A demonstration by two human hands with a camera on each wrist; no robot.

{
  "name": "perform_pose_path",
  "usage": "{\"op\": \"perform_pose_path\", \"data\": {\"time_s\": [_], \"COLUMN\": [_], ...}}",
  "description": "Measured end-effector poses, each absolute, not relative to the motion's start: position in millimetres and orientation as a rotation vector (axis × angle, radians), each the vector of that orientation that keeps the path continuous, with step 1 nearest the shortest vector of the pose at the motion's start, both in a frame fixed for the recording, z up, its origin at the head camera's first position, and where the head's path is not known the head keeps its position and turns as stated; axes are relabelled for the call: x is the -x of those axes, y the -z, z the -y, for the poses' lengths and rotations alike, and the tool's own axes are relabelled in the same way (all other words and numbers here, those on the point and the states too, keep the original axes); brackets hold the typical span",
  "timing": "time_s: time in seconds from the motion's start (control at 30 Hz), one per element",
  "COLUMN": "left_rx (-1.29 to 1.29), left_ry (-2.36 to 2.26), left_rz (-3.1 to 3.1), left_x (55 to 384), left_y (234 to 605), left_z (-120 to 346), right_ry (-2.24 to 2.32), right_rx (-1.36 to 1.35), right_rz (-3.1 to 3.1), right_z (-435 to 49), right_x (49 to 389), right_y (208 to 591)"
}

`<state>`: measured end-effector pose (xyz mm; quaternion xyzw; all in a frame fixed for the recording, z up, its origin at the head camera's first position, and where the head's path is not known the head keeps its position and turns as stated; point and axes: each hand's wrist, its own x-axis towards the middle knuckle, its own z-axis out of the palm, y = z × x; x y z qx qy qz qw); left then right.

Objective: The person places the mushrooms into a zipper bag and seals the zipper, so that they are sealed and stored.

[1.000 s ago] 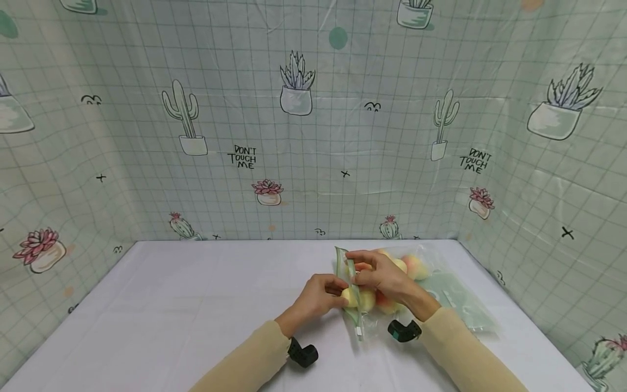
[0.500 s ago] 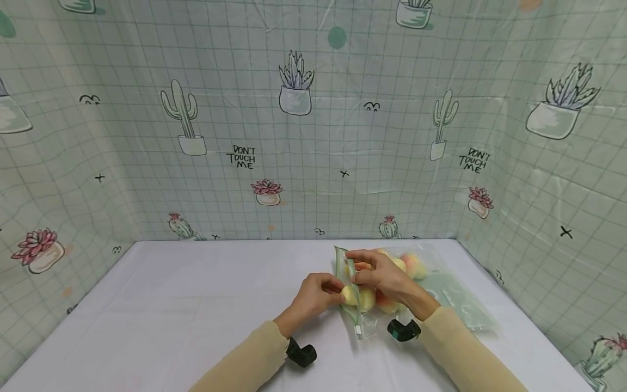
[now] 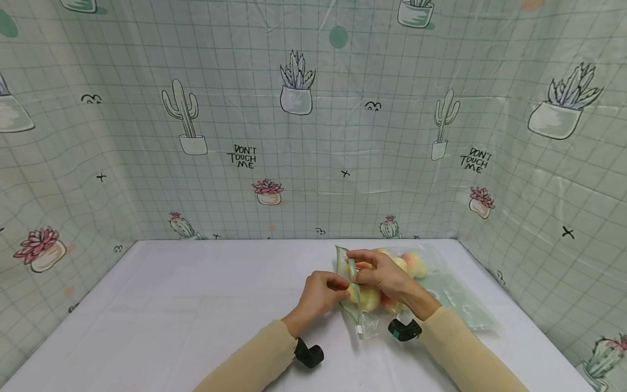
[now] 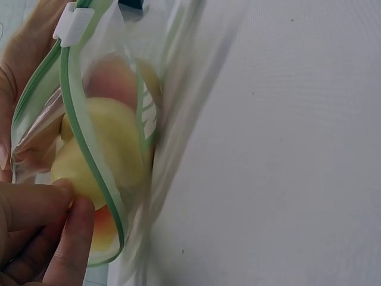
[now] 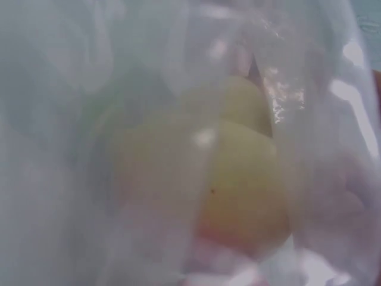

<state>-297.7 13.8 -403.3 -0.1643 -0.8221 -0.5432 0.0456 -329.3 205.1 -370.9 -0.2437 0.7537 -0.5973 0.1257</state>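
Observation:
A clear zip bag (image 3: 370,325) with green edging and a white slider lies on its side at the right of the table, with several yellow-red peaches (image 3: 413,265) in it. My right hand (image 3: 387,276) grips the bag's upper rim at the mouth. At the mouth my left hand (image 3: 320,296) touches the near end of a yellow peach (image 4: 98,164) with its fingertips, the thumb tip (image 4: 58,190) close to a fingertip. The peach sits inside the green rim. Through hazy plastic, the right wrist view shows more peaches (image 5: 247,185); the right fingers are hardly seen there.
A white cloth (image 3: 196,316) covers the table. The bag's flat pale-green end (image 3: 455,299) extends to the right. Behind hangs a gridded curtain (image 3: 313,141) with cactus prints, which also forms the sides. Dark wrist cameras (image 3: 308,354) sit under both forearms.
My left hand has shifted slightly right, toward the bag, and the yellow peach at the mouth has gone further in. The right hand has stayed in place on the rim.

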Motion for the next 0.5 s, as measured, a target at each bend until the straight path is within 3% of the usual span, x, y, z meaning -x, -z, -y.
{"op": "perform_pose_path", "data": {"time_s": [0.5], "left_rx": [0.532], "left_ry": [1.721], "left_rz": [2.491], "left_x": [297.2], "left_y": [406.3], "left_z": [-16.5], "right_ry": [1.754], "right_rx": [0.687], "right_rz": [-2.194], "right_z": [-205.9], "right_x": [331.6], "right_y": [372.7]}}
